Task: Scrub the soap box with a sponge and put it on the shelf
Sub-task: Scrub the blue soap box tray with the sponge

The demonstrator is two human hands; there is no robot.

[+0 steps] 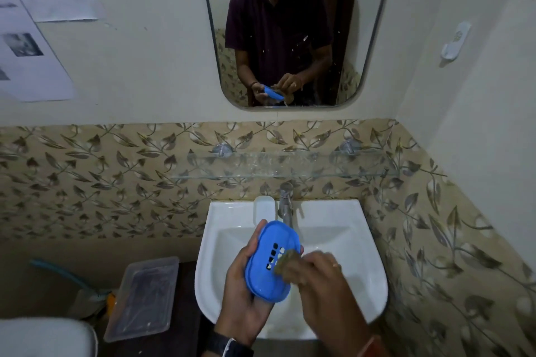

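A blue plastic soap box (268,266) with several drain slots is held over the white sink (362,275), its slotted face turned toward me. My left hand (246,301) grips it from below and from the left edge. My right hand (319,272) is closed on a brownish-green sponge (285,261) that presses against the box's right side, blurred by motion. A clear glass shelf (290,166) is mounted on the leaf-patterned tiles above the tap.
A chrome tap (285,206) stands at the back of the sink, with a white soap-box part (264,207) beside it. A clear plastic container (142,298) sits to the left. A mirror (295,38) hangs above; a white wall hook (455,42) is at right.
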